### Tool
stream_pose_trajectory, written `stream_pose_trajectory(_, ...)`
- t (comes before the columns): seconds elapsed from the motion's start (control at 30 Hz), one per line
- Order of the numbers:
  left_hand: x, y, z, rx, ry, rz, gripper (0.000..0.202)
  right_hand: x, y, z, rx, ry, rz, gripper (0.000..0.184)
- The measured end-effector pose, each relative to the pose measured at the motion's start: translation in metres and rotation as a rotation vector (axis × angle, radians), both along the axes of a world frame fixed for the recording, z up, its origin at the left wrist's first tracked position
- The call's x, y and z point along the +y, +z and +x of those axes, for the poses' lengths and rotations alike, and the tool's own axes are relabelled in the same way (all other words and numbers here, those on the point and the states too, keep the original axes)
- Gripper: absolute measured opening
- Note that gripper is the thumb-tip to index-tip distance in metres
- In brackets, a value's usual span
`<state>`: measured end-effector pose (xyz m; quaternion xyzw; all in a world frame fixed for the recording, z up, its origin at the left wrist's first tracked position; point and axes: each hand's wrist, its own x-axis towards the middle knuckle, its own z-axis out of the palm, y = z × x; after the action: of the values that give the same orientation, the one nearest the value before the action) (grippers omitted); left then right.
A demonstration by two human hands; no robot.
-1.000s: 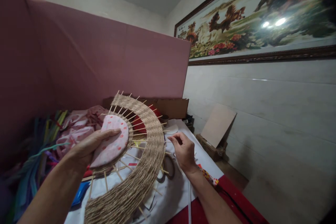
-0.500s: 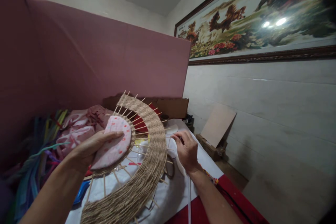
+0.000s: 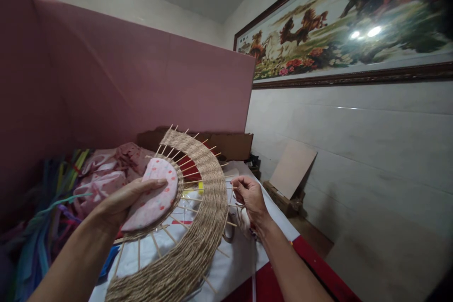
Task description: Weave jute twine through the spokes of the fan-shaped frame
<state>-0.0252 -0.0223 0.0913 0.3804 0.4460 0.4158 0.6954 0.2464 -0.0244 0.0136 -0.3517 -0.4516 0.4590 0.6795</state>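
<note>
A fan-shaped weaving [image 3: 212, 184] of brown twine on thin wooden sticks stands tilted in front of me. Its inner end carries a pink half-round fabric pad [image 3: 161, 193] with red dots. My left hand [image 3: 130, 200] grips this pad, thumb on top, fingers hidden behind. Just beyond the outer rim, at the right stick tips, my right hand [image 3: 249, 196] is closed in a pinch. A thin cord [image 3: 232, 194] appears to run from its fingertips beside the sticks; the fingers partly hide it. Bare stick lengths show between the inner and outer twine bands.
Behind the fan lies a white-and-red tabletop [image 3: 247, 264]. Pink crumpled cloth [image 3: 106, 174] and colourful strips [image 3: 38, 240] lie at left. A long cardboard box [image 3: 233, 146] stands at the back, before a pink partition [image 3: 141, 80]. A flat board [image 3: 292, 167] leans by the wall.
My right hand has shifted slightly, its pinching fingers now closer to the stick tips. The fan has moved slightly to the right at its rim. My left hand keeps its grip on the pad.
</note>
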Motion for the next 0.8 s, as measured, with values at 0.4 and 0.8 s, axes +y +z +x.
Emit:
stream_pose_trajectory(0.4,0.000,-0.002,0.002,-0.058,-0.055,-0.081,0.018,-0.008,-0.004,-0.014,-0.046,-0.050,0.017,0.027)
stream_pose_trajectory(0.8,-0.001,0.001,0.003,-0.045,-0.038,-0.117,0.017,-0.008,0.002,-0.011,-0.253,-0.219,0.106,0.024)
